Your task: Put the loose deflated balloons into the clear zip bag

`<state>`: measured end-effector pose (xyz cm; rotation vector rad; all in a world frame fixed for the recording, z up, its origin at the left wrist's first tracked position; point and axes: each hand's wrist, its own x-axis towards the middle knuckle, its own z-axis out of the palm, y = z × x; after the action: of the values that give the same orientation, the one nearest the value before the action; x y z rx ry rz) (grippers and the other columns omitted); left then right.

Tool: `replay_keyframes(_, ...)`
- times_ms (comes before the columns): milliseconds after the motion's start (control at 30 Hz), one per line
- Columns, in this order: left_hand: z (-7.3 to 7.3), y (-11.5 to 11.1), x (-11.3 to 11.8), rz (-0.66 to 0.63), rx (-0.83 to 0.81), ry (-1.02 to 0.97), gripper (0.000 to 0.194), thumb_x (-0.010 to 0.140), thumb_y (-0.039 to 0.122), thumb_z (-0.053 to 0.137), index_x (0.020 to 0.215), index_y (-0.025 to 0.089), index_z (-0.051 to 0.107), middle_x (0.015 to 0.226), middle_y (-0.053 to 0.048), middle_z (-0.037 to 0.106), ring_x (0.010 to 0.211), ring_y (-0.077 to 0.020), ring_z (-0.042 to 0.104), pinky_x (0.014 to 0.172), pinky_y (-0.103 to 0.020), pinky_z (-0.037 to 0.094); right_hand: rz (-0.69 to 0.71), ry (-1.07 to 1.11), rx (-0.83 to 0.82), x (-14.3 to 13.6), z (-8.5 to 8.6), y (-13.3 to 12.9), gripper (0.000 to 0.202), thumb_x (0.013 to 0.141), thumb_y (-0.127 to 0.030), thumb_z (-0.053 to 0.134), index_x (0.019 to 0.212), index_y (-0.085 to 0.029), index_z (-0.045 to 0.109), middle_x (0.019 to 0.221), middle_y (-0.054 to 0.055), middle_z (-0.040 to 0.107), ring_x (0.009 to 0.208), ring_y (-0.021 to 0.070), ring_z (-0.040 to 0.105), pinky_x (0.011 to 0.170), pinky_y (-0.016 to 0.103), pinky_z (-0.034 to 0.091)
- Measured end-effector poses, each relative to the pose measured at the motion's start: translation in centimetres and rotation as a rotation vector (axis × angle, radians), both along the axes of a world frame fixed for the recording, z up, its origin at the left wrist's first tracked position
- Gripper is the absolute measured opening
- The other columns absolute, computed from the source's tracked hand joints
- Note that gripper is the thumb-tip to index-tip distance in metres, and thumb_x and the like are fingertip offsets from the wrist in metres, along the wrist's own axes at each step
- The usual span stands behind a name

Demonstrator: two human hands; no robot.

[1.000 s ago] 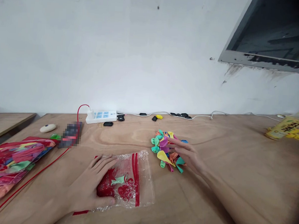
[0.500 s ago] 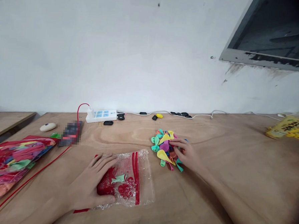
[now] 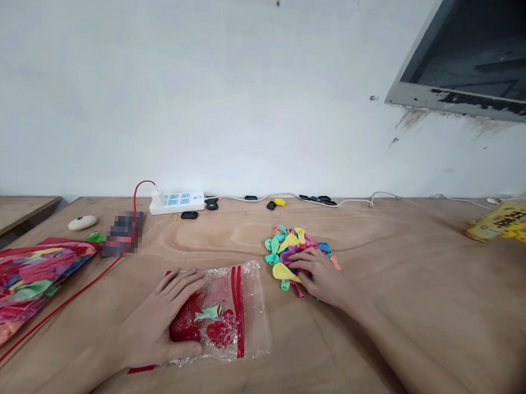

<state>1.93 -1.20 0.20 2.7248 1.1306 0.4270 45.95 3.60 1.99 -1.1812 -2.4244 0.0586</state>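
Left hand (image 3: 161,327) flat on red-printed bag (image 3: 223,321); lettering unreadable.

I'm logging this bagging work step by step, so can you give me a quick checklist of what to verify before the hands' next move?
1. Left hand flat on the clear bag, pinning it: ok.
2. Right hand on the balloon pile: ok.
3. Balloon firmly pinched in the right fingers: cannot tell.
4. Bag mouth open toward the pile: cannot tell.
5. Bare table between pile and bag: ok.
6. Red cable away from both hands: ok.
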Motion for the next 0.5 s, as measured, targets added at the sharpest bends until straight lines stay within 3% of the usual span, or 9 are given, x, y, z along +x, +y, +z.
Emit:
replay_keyframes(267, -0.19, 0.12, -0.01, 0.000, -0.004, 0.011, 0.106, 0.085, 0.075, 0.073, 0.168, 0.032, 0.022, 0.168, -0.012, 0.041, 0.152, -0.0396, 0.042, 0.126, -0.063, 0.032, -0.056, 0.063, -0.012, 0.19, -0.95, 0.15, 0.038, 0.097, -0.014, 0.052, 0.123, -0.026, 0.078, 0.124, 0.005, 0.077, 0.119, 0.0297, 0.066, 0.104, 0.052, 0.053)
replay_keyframes(500, 0.08, 0.00, 0.03, -0.004, -0.006, 0.001, 0.105, 0.084, 0.075, 0.074, 0.167, 0.033, 0.025, 0.167, -0.012, 0.043, 0.151, -0.0398, 0.044, 0.125, -0.063, 0.033, -0.051, 0.236, 0.058, -0.22, -0.61, -0.07, 0.035, 0.105, -0.023, 0.051, 0.133, -0.030, 0.072, 0.137, 0.005, 0.071, 0.129, 0.0280, 0.064, 0.119, 0.059, 0.042)
